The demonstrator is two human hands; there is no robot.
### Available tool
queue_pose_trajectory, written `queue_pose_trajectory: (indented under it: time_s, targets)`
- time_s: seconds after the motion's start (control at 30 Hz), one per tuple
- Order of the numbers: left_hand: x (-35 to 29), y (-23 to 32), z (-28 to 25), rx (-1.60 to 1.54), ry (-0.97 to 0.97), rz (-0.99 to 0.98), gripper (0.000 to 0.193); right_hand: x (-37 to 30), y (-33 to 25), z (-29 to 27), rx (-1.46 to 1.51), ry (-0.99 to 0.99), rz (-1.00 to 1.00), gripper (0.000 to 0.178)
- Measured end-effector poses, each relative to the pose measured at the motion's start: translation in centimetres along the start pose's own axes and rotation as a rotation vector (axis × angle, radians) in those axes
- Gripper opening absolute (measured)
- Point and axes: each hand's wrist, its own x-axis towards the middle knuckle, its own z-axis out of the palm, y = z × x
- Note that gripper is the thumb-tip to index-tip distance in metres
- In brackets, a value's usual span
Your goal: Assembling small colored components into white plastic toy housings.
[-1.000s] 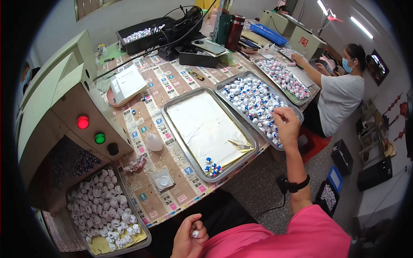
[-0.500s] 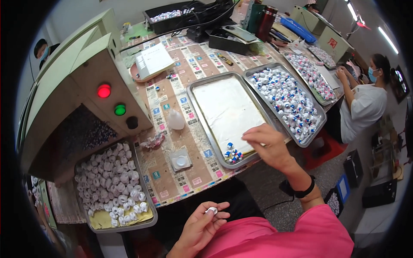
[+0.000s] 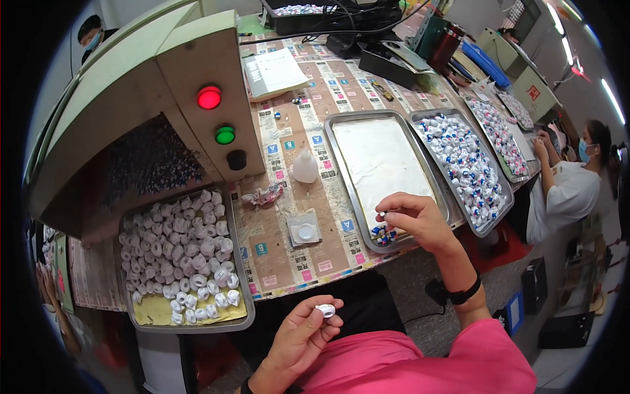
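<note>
My left hand (image 3: 296, 336), low in front of me, holds a small white hollow piece (image 3: 325, 310) between thumb and fingers, its opening showing. My right hand (image 3: 420, 222) is over the near end of a metal tray (image 3: 380, 157) lined with a white sheet. Its thumb and fingertips pinch a tiny part (image 3: 380, 215), too small to name. Just below those fingertips, several small blue, white and red pieces (image 3: 383, 234) lie in the tray's near corner. Similar white hollow pieces (image 3: 187, 243) fill the tray at left.
A beige machine (image 3: 197, 59) with red and green lights stands at left. On the table are a squeeze bottle (image 3: 305, 167), a small round dish (image 3: 306, 232) and a crumpled cloth (image 3: 264, 195). Another tray (image 3: 464, 171) of finished-looking pieces lies right. A co-worker (image 3: 571, 187) sits beyond it.
My right hand has lowered to the small coloured pieces and now pinches a tiny part. My left hand has turned the white piece so its opening shows. The whole view has shifted.
</note>
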Motion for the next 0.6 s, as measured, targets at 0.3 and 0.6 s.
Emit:
queue_pose_trajectory:
  time_s: [0.3,0.6]
  targets:
    - [0.2,1.8,0.3,-0.042,-0.036,0.114,0.034,-0.7,-0.9,3.3,0.551,-0.112,0.298,0.026]
    - [-0.9,2.5,-0.3,-0.115,0.042,0.195,0.028,1.6,-2.7,7.6,-0.079,-0.16,-0.037,0.019]
